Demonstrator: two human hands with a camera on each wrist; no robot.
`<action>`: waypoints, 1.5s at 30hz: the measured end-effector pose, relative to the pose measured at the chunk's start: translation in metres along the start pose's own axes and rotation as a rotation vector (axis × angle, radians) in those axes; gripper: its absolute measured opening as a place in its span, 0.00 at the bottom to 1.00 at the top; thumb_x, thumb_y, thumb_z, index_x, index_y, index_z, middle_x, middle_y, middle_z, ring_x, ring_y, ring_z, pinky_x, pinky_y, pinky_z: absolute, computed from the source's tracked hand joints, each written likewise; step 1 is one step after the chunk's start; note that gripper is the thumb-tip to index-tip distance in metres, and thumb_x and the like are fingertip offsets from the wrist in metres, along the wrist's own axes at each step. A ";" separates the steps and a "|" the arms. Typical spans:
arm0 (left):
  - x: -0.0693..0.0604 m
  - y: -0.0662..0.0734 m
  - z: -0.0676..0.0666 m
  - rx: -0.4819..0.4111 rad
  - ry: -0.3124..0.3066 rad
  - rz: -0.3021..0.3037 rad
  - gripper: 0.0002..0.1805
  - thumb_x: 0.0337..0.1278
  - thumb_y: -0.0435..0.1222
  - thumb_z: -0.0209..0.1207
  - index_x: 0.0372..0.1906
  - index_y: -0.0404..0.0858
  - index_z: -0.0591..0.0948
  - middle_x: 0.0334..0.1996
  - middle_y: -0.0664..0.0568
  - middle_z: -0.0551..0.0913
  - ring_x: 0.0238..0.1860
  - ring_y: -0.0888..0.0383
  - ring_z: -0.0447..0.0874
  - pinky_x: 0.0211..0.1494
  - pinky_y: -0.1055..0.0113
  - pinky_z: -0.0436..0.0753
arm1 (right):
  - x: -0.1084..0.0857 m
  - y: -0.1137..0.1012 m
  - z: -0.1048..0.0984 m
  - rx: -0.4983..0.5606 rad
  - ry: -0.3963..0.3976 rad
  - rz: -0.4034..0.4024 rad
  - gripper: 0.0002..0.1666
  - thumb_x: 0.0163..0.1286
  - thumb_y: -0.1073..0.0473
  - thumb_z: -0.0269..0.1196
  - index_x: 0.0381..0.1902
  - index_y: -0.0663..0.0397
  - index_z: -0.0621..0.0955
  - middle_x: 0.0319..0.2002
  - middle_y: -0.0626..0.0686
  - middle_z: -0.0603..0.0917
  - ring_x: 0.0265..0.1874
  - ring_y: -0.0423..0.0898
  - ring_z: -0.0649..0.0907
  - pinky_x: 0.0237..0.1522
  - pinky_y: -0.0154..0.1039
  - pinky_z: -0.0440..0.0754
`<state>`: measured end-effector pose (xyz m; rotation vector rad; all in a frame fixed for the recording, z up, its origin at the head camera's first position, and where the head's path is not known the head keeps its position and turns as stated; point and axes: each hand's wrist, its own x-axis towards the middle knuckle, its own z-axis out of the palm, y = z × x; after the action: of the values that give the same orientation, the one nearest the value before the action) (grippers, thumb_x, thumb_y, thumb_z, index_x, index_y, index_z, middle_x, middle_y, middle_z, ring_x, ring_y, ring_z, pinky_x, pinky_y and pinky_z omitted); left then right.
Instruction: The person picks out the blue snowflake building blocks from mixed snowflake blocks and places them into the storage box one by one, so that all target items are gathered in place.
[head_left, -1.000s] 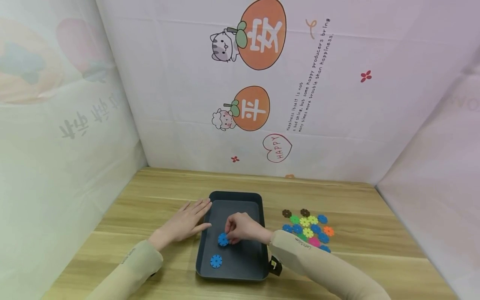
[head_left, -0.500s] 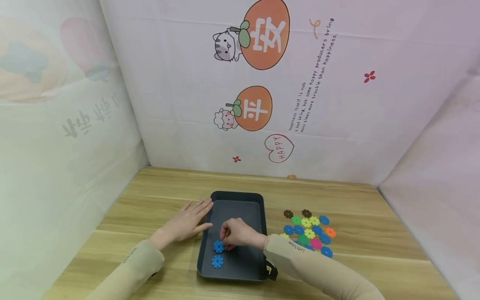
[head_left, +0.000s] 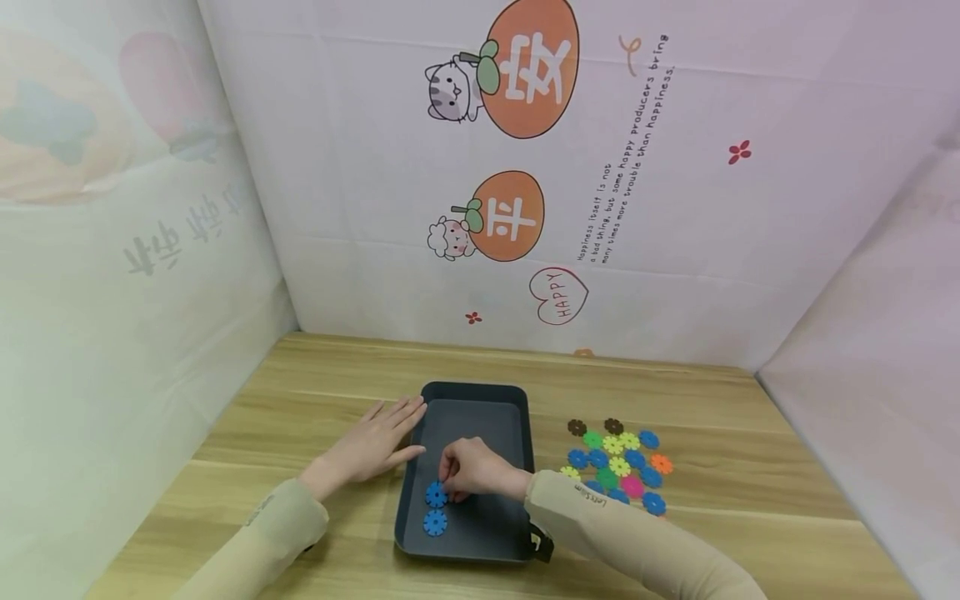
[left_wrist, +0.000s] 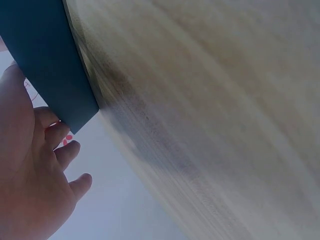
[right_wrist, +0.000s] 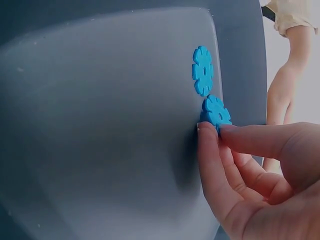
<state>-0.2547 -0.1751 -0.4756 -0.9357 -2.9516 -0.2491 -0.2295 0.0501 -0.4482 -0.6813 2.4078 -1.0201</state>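
Note:
My right hand (head_left: 474,467) pinches a blue notched plastic disc (head_left: 436,494) between thumb and forefinger, just above the floor of a dark grey rectangular tray (head_left: 480,417). A second blue disc (head_left: 435,523) lies flat in the tray's near left part, right beside the pinched one. In the right wrist view the held disc (right_wrist: 215,108) is slightly tilted, its edge up against or very near the flat disc (right_wrist: 202,71). My left hand (head_left: 369,444) rests with extended fingers on the tray's left rim; the left wrist view shows its fingertips by the tray's outer wall (left_wrist: 45,60).
Right of the tray, several loose notched discs (head_left: 618,466) in blue, yellow, green, brown, orange and pink lie on the wooden table (head_left: 360,367). A black strap-like item (head_left: 542,543) sits by the tray's near right corner. Printed cloth walls (head_left: 375,208) enclose the table.
The right hand has brought the held blue disc toward me and slightly left, up to the one lying in the tray. The left hand has stayed on the rim.

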 end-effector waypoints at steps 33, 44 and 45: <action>-0.001 0.001 0.000 -0.015 -0.005 -0.007 0.40 0.72 0.59 0.47 0.79 0.40 0.56 0.79 0.47 0.55 0.79 0.45 0.55 0.79 0.39 0.56 | -0.031 0.006 -0.053 -0.030 0.105 -0.018 0.04 0.62 0.68 0.68 0.31 0.61 0.82 0.28 0.55 0.86 0.25 0.46 0.87 0.29 0.38 0.88; -0.001 0.000 0.001 -0.008 -0.007 0.001 0.41 0.72 0.60 0.45 0.79 0.40 0.56 0.79 0.47 0.55 0.79 0.44 0.54 0.78 0.38 0.56 | -0.075 0.054 -0.106 0.051 0.213 0.024 0.06 0.67 0.65 0.64 0.36 0.65 0.79 0.33 0.60 0.85 0.31 0.56 0.87 0.35 0.46 0.88; -0.001 0.000 0.001 -0.010 -0.007 0.002 0.41 0.72 0.60 0.45 0.79 0.40 0.56 0.79 0.47 0.55 0.79 0.45 0.54 0.78 0.38 0.56 | -0.079 0.057 -0.111 0.058 0.227 0.046 0.06 0.68 0.65 0.64 0.36 0.65 0.79 0.33 0.60 0.85 0.32 0.56 0.87 0.35 0.46 0.88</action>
<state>-0.2540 -0.1755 -0.4769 -0.9420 -2.9582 -0.2620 -0.2448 0.1908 -0.4054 -0.5115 2.5607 -1.2010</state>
